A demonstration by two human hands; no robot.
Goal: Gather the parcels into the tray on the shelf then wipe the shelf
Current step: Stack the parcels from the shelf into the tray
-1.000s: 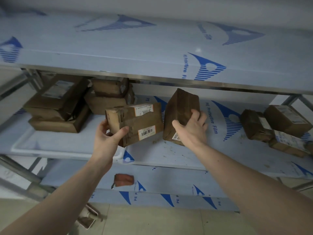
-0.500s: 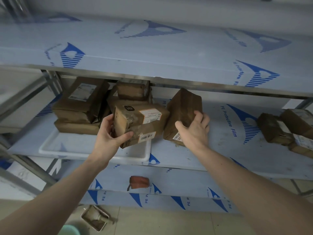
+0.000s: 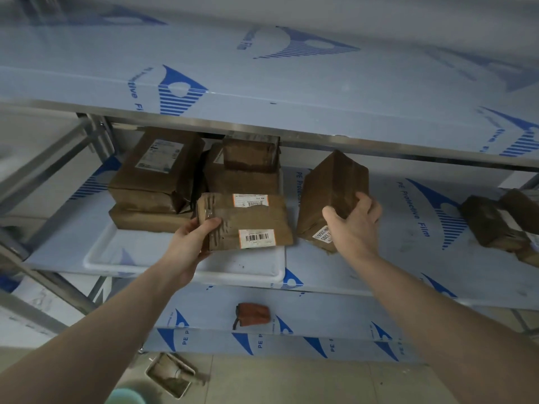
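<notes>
My left hand [image 3: 194,237] grips the left end of a flat brown parcel with two barcode labels [image 3: 248,221], held just above the white tray [image 3: 186,266] on the middle shelf. My right hand [image 3: 354,223] grips a tall brown parcel [image 3: 332,193] tilted on its lower corner on the shelf, right of the tray. Several brown parcels [image 3: 157,170] are stacked at the back of the tray. More parcels [image 3: 495,223] lie on the shelf at the far right.
The shelf [image 3: 393,258] carries blue-printed protective film, and the upper shelf's metal edge [image 3: 320,139] hangs low over the parcels. A rust-red cloth [image 3: 252,314] lies on the lower shelf. On the floor are a small metal tray [image 3: 172,374] and a teal object [image 3: 128,396].
My left hand has carried the labelled parcel leftward over the tray and turned it flatter. My right hand keeps its hold on the tall parcel, which stays tilted beside the tray.
</notes>
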